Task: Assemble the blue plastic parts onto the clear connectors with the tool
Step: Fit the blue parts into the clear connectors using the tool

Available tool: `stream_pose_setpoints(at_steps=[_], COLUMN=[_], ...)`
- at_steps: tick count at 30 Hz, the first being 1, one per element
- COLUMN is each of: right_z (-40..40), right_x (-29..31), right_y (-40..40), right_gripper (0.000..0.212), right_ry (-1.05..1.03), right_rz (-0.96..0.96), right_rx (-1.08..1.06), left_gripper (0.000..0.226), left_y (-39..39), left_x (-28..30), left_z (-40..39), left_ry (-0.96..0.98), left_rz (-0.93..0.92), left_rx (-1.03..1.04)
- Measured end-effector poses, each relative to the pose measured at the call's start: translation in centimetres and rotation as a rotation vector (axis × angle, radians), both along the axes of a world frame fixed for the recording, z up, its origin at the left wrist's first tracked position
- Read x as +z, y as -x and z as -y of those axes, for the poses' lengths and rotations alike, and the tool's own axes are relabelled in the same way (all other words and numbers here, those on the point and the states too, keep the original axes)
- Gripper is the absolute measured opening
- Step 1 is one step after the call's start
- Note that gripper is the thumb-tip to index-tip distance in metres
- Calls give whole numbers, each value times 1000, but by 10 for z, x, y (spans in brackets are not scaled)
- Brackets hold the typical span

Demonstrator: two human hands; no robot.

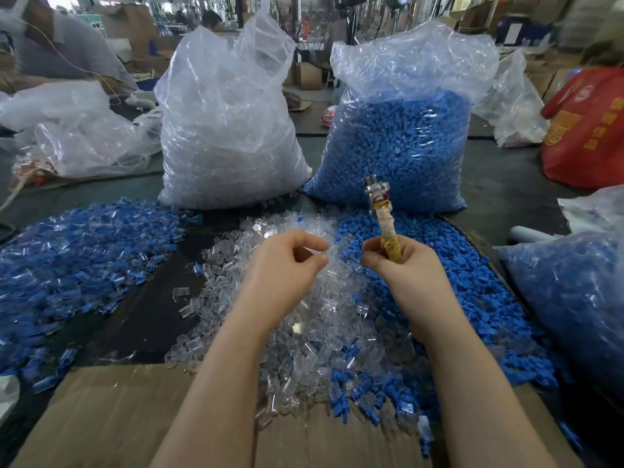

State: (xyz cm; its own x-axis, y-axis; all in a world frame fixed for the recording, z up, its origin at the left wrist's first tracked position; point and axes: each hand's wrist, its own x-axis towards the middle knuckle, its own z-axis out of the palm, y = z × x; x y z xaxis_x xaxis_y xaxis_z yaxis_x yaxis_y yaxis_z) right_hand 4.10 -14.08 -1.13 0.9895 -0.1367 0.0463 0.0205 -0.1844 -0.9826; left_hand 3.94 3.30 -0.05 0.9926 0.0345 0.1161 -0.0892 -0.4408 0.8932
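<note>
Over a heap of clear connectors (297, 319), the right hand (401, 265) grips the tool (383, 217) upright by its wrapped handle; the left hand (287, 261) pinches thumb to fingertips, its contents indistinct. Loose blue plastic parts (472, 298) lie just right.

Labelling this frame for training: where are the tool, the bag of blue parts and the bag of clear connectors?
tool (385, 219): head view, on its taped handle.
bag of blue parts (398, 146): head view, mid front.
bag of clear connectors (229, 136): head view, mid front.

Single head-worn wide-angle view, forward and down, close over the worktable (145, 319), bags and workshop beyond.
</note>
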Motion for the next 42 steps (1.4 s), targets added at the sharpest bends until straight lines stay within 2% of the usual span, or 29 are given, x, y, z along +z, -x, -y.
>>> stream_pose_setpoints(at_steps=[5, 12, 22, 28, 37, 42], right_z=[-3, -5, -11, -12, -16, -10], right_x=[1, 2, 3, 3, 8, -1], right_y=[2, 4, 4, 4, 6, 1], right_gripper=[9, 7, 5, 8, 9, 5], right_ry=[-25, -46, -94, -37, 48, 202], right_rz=[23, 34, 55, 115, 182, 118], right_rx=[60, 79, 79, 44, 102, 16], left_gripper=[13, 12, 18, 17, 15, 13], left_y=[1, 0, 1, 0, 1, 0], left_x=[0, -3, 0, 1, 4, 2], left_z=[3, 4, 8, 5, 5, -2], left_ry=[65, 22, 78, 166, 100, 57], left_rz=[5, -7, 25, 83, 106, 32], left_rx=[-30, -70, -100, 2, -16, 98])
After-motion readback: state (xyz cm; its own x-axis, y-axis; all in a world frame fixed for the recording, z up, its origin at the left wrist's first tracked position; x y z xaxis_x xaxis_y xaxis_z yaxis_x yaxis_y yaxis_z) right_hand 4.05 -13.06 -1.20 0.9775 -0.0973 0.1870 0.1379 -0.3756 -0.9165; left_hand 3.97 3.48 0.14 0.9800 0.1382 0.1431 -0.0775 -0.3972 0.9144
